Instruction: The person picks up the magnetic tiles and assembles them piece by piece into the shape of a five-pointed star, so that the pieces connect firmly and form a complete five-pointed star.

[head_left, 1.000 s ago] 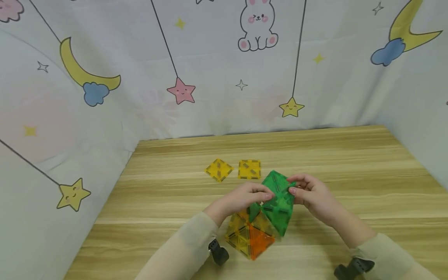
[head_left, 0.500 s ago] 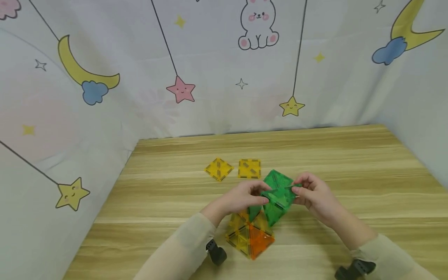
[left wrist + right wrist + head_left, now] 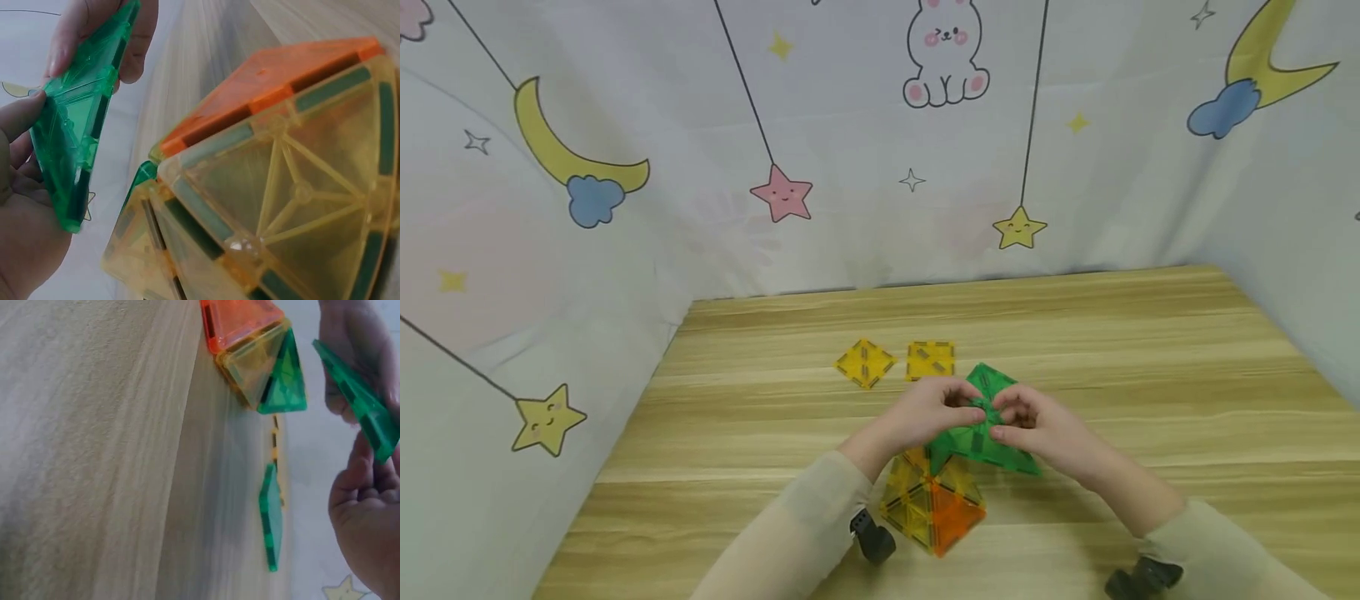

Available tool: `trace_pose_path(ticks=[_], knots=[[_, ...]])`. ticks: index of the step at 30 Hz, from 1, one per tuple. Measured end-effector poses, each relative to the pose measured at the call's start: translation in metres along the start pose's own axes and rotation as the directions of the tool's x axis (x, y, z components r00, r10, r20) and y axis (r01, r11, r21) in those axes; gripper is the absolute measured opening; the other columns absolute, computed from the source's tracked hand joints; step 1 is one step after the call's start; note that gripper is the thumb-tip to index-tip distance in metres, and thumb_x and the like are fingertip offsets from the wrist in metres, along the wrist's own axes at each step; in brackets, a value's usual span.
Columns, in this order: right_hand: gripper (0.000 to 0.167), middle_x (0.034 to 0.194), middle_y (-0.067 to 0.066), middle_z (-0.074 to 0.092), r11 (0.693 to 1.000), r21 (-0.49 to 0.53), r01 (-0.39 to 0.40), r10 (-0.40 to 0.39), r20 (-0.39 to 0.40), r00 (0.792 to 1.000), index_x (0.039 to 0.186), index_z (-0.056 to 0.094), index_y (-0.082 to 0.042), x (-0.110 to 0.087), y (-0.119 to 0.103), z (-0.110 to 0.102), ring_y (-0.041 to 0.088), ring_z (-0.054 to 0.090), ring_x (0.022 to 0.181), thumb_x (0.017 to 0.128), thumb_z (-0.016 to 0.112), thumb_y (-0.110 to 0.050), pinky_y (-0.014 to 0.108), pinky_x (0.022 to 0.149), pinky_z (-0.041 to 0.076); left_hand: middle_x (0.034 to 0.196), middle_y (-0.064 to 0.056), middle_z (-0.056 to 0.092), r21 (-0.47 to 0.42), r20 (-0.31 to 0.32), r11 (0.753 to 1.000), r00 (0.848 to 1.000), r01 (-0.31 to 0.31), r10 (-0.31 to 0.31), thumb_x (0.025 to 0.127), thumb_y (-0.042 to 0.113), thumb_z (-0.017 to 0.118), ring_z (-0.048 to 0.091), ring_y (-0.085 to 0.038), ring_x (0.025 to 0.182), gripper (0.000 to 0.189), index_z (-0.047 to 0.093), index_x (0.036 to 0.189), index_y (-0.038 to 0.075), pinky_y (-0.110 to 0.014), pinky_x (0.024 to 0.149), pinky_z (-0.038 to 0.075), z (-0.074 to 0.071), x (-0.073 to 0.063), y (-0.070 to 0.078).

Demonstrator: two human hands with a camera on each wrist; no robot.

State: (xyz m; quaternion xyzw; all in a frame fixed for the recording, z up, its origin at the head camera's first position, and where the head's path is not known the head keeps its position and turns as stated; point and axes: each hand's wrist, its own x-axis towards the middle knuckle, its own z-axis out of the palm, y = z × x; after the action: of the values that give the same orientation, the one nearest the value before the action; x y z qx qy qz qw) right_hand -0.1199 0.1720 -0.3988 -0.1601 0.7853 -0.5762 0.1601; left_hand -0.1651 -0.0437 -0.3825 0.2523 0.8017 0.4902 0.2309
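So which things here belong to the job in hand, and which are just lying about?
Apparently in the job:
green triangular piece, held by left hand and right hand
orange, yellow and green tile structure

Apparently just lying about:
yellow square tile
yellow tile turned cornerwise
loose green tile

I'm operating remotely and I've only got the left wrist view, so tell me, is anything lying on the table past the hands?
Observer: Yes, in the head view a yellow diamond-turned magnetic tile lies beside a yellow square magnetic tile on the wooden table.

Operator: Is a green one lying there too?

Observer: The right wrist view shows a green magnetic tile on the table, apart from the green piece held between the hands.

Operator: Is the person wearing anything on the right wrist?

Observer: Yes, the head view shows a black strapped device there, over the sleeve.
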Motion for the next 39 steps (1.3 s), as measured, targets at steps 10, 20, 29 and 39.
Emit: trace_pose_path(ticks=[10, 20, 29, 39], knots=[[0.049, 0.097, 0.014, 0.054, 0.993, 0.095, 0.07, -0.062, -0.093, 0.994, 0.133, 0.035, 0.003, -0.003, 0.009, -0.003, 0.016, 0.055, 0.085, 0.093, 0.059, -0.013, 0.027, 0.074, 0.047, 0.088, -0.003, 0.057, -0.221, -0.08, 0.974, 0.996, -0.042, 0.024, 0.093, 0.015, 0.06, 0.054, -0.015, 0.082, 0.021, 0.059, 0.112, 0.007, -0.029, 0.075, 0.046, -0.004, -0.003, -0.005], [0.029, 0.107, 0.018, 0.05, 0.971, 0.179, 0.162, -0.14, -0.129, 0.982, 0.117, 0.044, 0.006, -0.008, 0.011, -0.005, 0.014, 0.059, 0.085, 0.094, 0.056, -0.006, 0.029, 0.074, 0.051, 0.086, -0.005, 0.056, -0.251, -0.095, 0.964, 0.993, -0.091, 0.069, 0.093, 0.011, 0.058, 0.055, -0.016, 0.078, 0.023, 0.055, 0.114, 0.002, -0.045, 0.078, 0.048, -0.008, -0.004, -0.006], [0.014, 0.099, 0.009, 0.05, 0.949, 0.239, 0.208, -0.18, -0.135, 0.974, 0.099, 0.045, 0.006, -0.009, 0.014, -0.006, 0.013, 0.057, 0.081, 0.091, 0.055, 0.002, 0.03, 0.07, 0.052, 0.1, -0.01, 0.061, -0.244, -0.084, 0.967, 0.995, -0.075, 0.056, 0.094, 0.01, 0.056, 0.057, -0.021, 0.077, 0.023, 0.062, 0.114, 0.0, -0.043, 0.075, 0.051, -0.011, -0.006, -0.011], [0.031, 0.096, 0.014, 0.047, 0.918, 0.327, 0.225, -0.204, -0.095, 0.974, 0.12, 0.046, 0.0, -0.012, 0.019, -0.008, 0.012, 0.057, 0.079, 0.091, 0.048, 0.008, 0.035, 0.071, 0.053, 0.116, -0.009, 0.06, -0.303, -0.191, 0.951, 0.982, -0.057, -0.003, 0.095, 0.004, 0.049, 0.057, -0.016, 0.088, 0.025, 0.061, 0.116, -0.005, -0.034, 0.072, 0.052, -0.013, -0.007, -0.015]])
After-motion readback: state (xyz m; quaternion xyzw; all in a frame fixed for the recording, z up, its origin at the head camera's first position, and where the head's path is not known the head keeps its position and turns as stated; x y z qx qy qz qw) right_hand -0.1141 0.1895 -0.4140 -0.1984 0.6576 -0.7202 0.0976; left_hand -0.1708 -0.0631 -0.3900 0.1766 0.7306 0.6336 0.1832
